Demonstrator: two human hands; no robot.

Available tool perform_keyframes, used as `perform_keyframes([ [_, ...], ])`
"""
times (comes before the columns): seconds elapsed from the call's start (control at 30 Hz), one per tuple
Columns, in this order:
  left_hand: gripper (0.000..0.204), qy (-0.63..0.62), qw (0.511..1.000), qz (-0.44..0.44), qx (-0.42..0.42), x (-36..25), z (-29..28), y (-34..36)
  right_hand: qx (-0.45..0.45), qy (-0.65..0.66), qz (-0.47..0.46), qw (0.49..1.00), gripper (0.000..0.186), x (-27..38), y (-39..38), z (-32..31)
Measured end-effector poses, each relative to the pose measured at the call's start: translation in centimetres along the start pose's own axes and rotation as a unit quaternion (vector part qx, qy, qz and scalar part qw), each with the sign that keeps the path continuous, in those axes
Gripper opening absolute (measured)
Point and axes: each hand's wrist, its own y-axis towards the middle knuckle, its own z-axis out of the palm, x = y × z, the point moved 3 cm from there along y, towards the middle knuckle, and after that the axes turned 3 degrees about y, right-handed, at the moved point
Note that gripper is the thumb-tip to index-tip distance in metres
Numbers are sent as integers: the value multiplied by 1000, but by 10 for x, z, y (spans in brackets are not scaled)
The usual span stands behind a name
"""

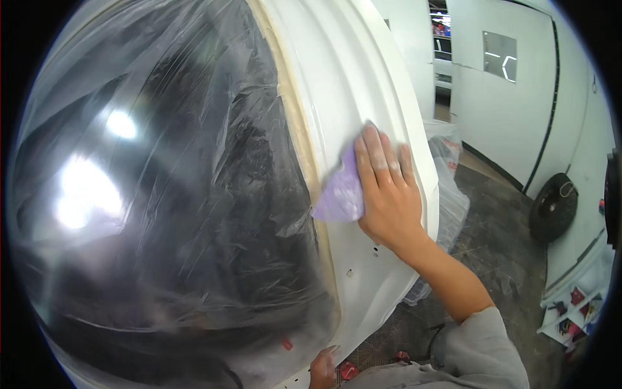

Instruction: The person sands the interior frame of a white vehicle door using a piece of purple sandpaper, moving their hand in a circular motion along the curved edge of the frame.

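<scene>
Working remotely, head view. Right hand point(391, 201) lies flat, fingers stretched, over a purple sheet point(340, 194) on the white panel point(372, 279); the spread palm, I judge, presses it evenly to the curve. Sheet's pointed corner reaches the tape point(296, 126). Tape follows the clear film's point(188, 259) edge, probably sealing it over the dark surface beneath. Left hand point(322, 369) shows partly by the panel's lower edge, perhaps for steadying; I can't tell its grip. Containers: white rack point(555, 332), lower right, red items point(577, 295) inside, too small to identify.
</scene>
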Motion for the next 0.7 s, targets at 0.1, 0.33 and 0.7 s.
perform_keyframes([
  [0.1, 42, -276, 952, -126, 45, 50, 17, -5, 21, -50, -43, 998, 64, -13, 33, -11],
  [0.33, 38, -30, 995, -13, 93, 39, -23, 19, 157, -68, 25, 985, 80, 1, -22, 1],
  [0.7, 30, -19, 990, 41, 136, 20, -1, 58, -63, 19, -131, 989, 42, -14, 228, 3],
])
